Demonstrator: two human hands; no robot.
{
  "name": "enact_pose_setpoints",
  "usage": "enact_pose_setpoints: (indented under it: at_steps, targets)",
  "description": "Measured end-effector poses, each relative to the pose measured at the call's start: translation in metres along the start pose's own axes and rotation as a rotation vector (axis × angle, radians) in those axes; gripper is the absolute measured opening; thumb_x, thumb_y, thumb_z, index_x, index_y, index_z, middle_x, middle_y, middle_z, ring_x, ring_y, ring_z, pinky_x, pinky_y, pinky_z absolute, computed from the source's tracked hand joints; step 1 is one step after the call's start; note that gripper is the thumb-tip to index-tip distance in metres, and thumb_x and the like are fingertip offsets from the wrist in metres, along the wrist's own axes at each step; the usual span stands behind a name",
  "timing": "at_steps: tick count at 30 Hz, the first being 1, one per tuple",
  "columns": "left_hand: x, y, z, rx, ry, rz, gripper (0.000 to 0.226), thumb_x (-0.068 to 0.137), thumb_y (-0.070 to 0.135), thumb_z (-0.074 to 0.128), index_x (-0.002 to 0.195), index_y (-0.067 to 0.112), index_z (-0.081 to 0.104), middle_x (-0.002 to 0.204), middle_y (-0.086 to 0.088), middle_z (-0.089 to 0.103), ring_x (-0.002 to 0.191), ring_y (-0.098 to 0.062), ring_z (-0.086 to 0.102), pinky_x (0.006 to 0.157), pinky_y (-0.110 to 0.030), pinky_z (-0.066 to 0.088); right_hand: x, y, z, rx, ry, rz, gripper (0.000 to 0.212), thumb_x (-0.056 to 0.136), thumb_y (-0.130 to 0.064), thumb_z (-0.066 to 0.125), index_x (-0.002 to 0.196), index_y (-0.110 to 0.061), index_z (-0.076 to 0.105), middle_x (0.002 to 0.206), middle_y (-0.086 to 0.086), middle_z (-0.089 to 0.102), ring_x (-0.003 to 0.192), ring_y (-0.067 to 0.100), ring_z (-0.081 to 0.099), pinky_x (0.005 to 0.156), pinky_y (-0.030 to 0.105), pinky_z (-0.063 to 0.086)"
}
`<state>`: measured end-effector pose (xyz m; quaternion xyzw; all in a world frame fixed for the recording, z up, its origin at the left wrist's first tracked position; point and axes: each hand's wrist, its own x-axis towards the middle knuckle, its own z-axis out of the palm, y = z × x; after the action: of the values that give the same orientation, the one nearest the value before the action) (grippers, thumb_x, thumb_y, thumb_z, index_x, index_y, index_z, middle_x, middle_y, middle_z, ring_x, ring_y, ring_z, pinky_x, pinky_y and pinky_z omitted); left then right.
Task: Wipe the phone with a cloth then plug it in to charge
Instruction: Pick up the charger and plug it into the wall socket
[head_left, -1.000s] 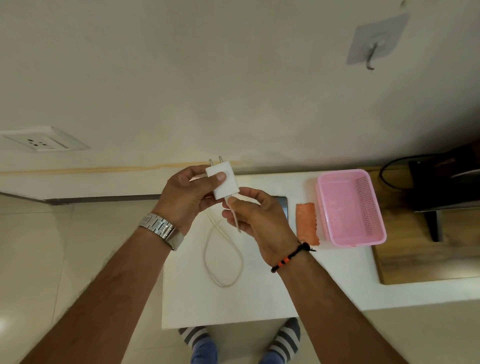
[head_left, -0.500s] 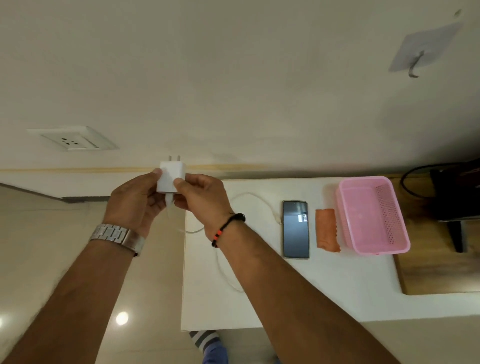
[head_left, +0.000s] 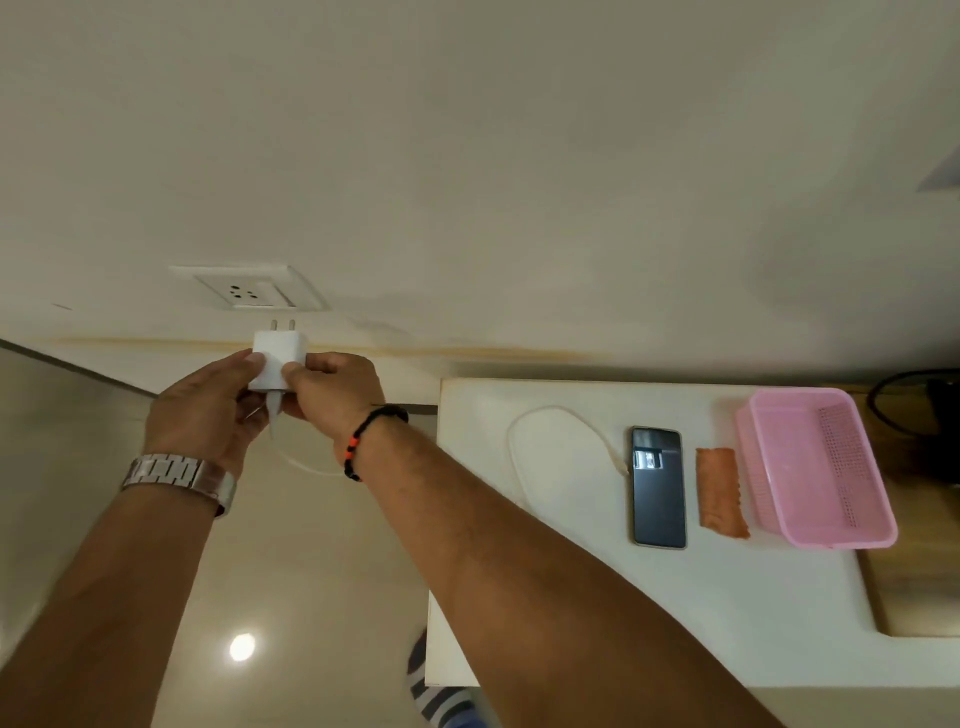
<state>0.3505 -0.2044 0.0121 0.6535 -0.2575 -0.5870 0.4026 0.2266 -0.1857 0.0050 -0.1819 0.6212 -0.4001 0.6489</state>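
My left hand (head_left: 208, 410) and my right hand (head_left: 332, 392) both grip a white charger adapter (head_left: 278, 358), its two prongs pointing up at a white wall socket (head_left: 249, 295) just above it, a small gap between them. A white cable (head_left: 550, 415) runs from the adapter across the white table (head_left: 597, 597) to the dark phone (head_left: 657, 486), which lies flat, screen up. A folded orange cloth (head_left: 719, 491) lies just right of the phone.
A pink plastic basket (head_left: 821, 467) stands right of the cloth. A wooden surface (head_left: 919, 597) with a black cord and dark object lies at the far right. Shiny floor tiles spread below the socket, left of the table. My striped socks show at the bottom.
Both hands carried the adapter left, away from the table and up toward the wall socket. The cable now trails off the table's left edge, and the phone is uncovered.
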Motion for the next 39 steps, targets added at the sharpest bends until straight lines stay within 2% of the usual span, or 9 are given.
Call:
enact_pose_setpoints:
  at_steps: [2,7,12,16,20,24,26,31,39]
  targets:
    - [0.005,0.008,-0.008,0.001,0.013,0.007,0.037,0.093,0.017,0.070,0.126,0.003,0.067,0.123,-0.022,0.070,0.114,-0.036,0.069,0.080,-0.034,0.063,0.006,-0.002,0.014,-0.009,-0.006,-0.005,0.031,0.086,-0.021,0.065,0.114,-0.009,0.074,0.113,0.011,0.075,0.102,0.030,0.072,0.094,0.044,0.058]
    - [0.014,0.023,-0.014,0.021,0.029,0.066,0.032,0.092,0.017,0.071,0.121,0.005,0.071,0.118,-0.020,0.072,0.088,-0.023,0.073,0.076,-0.032,0.063,0.018,-0.009,0.034,-0.010,0.002,-0.024,0.028,0.087,-0.021,0.065,0.110,-0.010,0.075,0.107,0.011,0.077,0.098,0.029,0.074,0.092,0.044,0.059]
    - [0.022,0.030,-0.013,0.044,0.028,0.081,0.030,0.090,0.018,0.072,0.118,0.006,0.073,0.116,-0.019,0.074,0.104,-0.033,0.073,0.095,-0.049,0.059,0.026,-0.012,0.041,0.023,0.030,-0.043,0.027,0.086,-0.018,0.065,0.108,-0.007,0.075,0.103,0.013,0.077,0.095,0.029,0.075,0.089,0.044,0.061]
    - [0.026,0.032,-0.011,0.035,0.034,0.076,0.029,0.089,0.016,0.073,0.116,0.004,0.074,0.113,-0.018,0.075,0.106,-0.035,0.073,0.090,-0.047,0.061,0.030,-0.013,0.041,0.046,0.043,-0.036,0.018,0.087,-0.015,0.065,0.100,-0.008,0.076,0.100,0.014,0.077,0.094,0.031,0.075,0.088,0.045,0.062]
    - [0.026,0.032,-0.008,0.037,0.045,0.069,0.027,0.091,0.012,0.072,0.116,0.003,0.073,0.111,-0.020,0.074,0.085,-0.026,0.075,0.077,-0.038,0.065,0.034,-0.014,0.041,0.028,0.040,-0.022,0.021,0.087,-0.014,0.064,0.103,-0.008,0.076,0.100,0.014,0.077,0.094,0.031,0.075,0.088,0.045,0.061]
    - [0.024,0.030,-0.006,0.040,0.063,0.057,0.030,0.092,0.010,0.070,0.120,0.001,0.071,0.118,-0.022,0.072,0.101,-0.034,0.072,0.092,-0.048,0.060,0.036,-0.011,0.041,0.019,0.042,-0.007,0.022,0.088,-0.015,0.064,0.106,-0.009,0.075,0.101,0.012,0.077,0.093,0.029,0.075,0.088,0.044,0.062]
    - [0.025,0.031,-0.007,0.055,0.072,0.067,0.030,0.092,0.010,0.070,0.121,0.001,0.070,0.119,-0.022,0.072,0.105,-0.035,0.071,0.090,-0.046,0.061,0.036,-0.010,0.043,0.011,0.041,-0.010,0.025,0.089,-0.016,0.064,0.110,-0.009,0.074,0.104,0.012,0.076,0.095,0.029,0.075,0.088,0.044,0.061]
    - [0.027,0.034,-0.012,0.021,0.074,0.060,0.030,0.091,0.011,0.072,0.120,0.002,0.071,0.118,-0.023,0.071,0.091,-0.029,0.070,0.093,-0.048,0.059,0.037,-0.014,0.047,0.006,0.031,-0.017,0.028,0.089,-0.016,0.065,0.115,-0.010,0.073,0.108,0.011,0.076,0.096,0.028,0.075,0.089,0.043,0.061]
    - [0.030,0.035,-0.014,-0.021,0.073,0.034,0.033,0.090,0.004,0.071,0.122,-0.002,0.068,0.120,-0.025,0.070,0.107,-0.036,0.071,0.095,-0.048,0.059,0.039,-0.014,0.048,-0.013,0.040,-0.006,0.026,0.089,-0.012,0.063,0.113,-0.011,0.074,0.106,0.011,0.076,0.098,0.029,0.074,0.090,0.043,0.061]
